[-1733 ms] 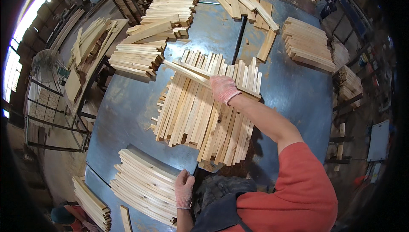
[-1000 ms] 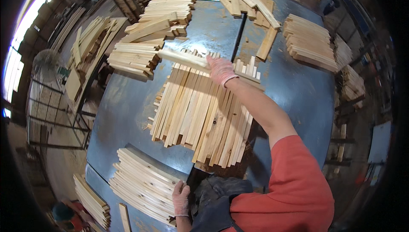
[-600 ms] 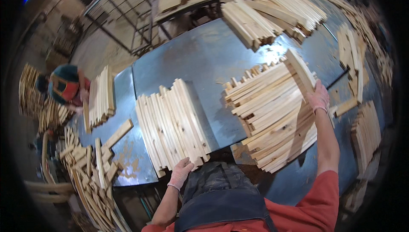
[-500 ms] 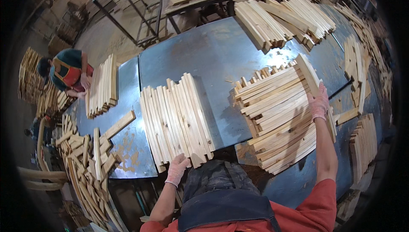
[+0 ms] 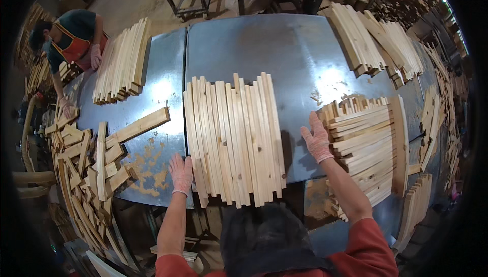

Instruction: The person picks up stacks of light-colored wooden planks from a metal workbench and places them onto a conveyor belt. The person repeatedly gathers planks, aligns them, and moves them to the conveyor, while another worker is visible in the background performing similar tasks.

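A row of pale wooden slats (image 5: 231,140) lies side by side in front of me on the metal table (image 5: 254,43), their ends uneven. At its lower left edge is my left hand (image 5: 181,175) in a light glove, fingers stretched and close together, nothing held; whether it touches the outer slat I cannot tell. My right hand (image 5: 317,140), also gloved, hovers with fingers apart and holds nothing. It is between that row and a second pile of slats (image 5: 366,150) on the right, nearest to this pile's left ends. A wider board (image 5: 400,145) stands along the second pile's far right side.
On the left, a co-worker (image 5: 76,43) handles wood beside another row of slats (image 5: 122,61). Loose offcuts (image 5: 96,170) heap up at the table's left end. More slat bundles (image 5: 358,40) lie at the back right. Sawdust patches (image 5: 147,173) cover part of the surface.
My right hand has left the board at the right pile and moved left toward the middle row. My left hand has shifted from the row's near end to its left side. The view has turned.
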The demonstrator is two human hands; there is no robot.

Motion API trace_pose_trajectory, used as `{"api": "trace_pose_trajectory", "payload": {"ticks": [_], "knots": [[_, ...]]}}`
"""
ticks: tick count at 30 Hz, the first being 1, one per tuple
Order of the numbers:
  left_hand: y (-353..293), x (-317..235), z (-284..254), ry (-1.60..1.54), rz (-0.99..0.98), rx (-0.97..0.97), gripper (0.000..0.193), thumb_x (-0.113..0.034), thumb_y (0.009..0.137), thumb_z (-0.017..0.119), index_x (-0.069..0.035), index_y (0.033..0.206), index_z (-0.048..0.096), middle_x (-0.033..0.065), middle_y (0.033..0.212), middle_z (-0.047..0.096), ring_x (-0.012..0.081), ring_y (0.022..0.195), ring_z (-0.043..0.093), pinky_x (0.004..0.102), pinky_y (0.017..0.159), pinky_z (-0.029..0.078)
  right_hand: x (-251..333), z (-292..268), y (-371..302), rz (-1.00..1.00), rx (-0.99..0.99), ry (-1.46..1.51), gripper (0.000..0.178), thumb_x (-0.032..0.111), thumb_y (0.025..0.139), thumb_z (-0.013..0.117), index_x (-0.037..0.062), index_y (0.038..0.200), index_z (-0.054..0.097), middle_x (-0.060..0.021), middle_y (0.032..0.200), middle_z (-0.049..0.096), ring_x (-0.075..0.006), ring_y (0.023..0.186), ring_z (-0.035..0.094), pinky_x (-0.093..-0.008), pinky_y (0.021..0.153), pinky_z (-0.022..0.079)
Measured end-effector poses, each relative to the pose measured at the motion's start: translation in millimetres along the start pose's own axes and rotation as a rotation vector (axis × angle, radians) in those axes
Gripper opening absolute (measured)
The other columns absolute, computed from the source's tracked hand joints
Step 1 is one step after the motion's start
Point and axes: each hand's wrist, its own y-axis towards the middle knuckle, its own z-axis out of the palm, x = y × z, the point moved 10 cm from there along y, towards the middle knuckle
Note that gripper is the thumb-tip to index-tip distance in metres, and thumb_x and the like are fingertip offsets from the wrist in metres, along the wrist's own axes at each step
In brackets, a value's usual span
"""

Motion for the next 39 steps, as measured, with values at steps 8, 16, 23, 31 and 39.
{"api": "trace_pose_trajectory", "payload": {"ticks": [8, 16, 23, 31, 39], "knots": [[61, -59, 0, -0.305, 0.045, 0.036, 0.082, -0.057, 0.113, 0.040, -0.002, 0.172, 0.027, 0.0278, 0.179, 0.017, 0.0458, 0.167, 0.008, 0.0550, 0.135, 0.001, -52, 145, -17, 0.202, -0.102, 0.432, 0.075, 0.021, 0.106, 0.071, 0.0029, 0.170, 0.035, -0.0193, 0.166, 0.051, -0.0274, 0.152, 0.050, -0.0380, 0.124, 0.040], [53, -111, -26, -1.491, -0.248, 0.338, 0.078, -0.022, 0.101, 0.072, -0.005, 0.168, 0.035, 0.0145, 0.163, 0.045, 0.0291, 0.146, 0.049, 0.0449, 0.120, 0.043, -55, 163, -31, 0.531, 0.021, 0.824, 0.075, 0.019, 0.101, 0.077, 0.0004, 0.165, 0.042, -0.0118, 0.147, 0.065, -0.0214, 0.134, 0.061, -0.0371, 0.114, 0.049], [35, -107, 3, -1.571, -0.348, 0.558, 0.076, -0.023, 0.090, 0.084, 0.003, 0.153, 0.049, 0.0137, 0.131, 0.068, 0.0264, 0.118, 0.070, 0.0421, 0.101, 0.060, -25, 158, -69, 0.793, 0.289, 1.053, 0.065, 0.020, 0.094, 0.080, -0.0030, 0.149, 0.055, -0.0162, 0.132, 0.071, -0.0289, 0.113, 0.073, -0.0439, 0.097, 0.062], [-61, -84, -40, -1.661, -0.343, 0.376, 0.068, -0.013, 0.086, 0.084, 0.002, 0.147, 0.057, 0.0123, 0.126, 0.071, 0.0236, 0.107, 0.072, 0.0393, 0.095, 0.061, -22, 147, -114, 0.713, 0.375, 0.978, 0.063, 0.015, 0.092, 0.077, -0.0043, 0.148, 0.056, -0.0147, 0.133, 0.070, -0.0274, 0.118, 0.071, -0.0430, 0.103, 0.059], [-216, -74, -159, -1.909, -0.228, -0.065, 0.062, -0.007, 0.087, 0.081, -0.001, 0.145, 0.060, 0.0079, 0.126, 0.072, 0.0200, 0.111, 0.070, 0.0362, 0.100, 0.057, 93, 147, -106, 0.452, 0.702, 0.870, 0.023, 0.007, 0.086, 0.070, -0.0009, 0.108, 0.069, 0.0039, 0.084, 0.057, -0.0106, 0.071, 0.054, -0.0300, 0.072, 0.049]]}}
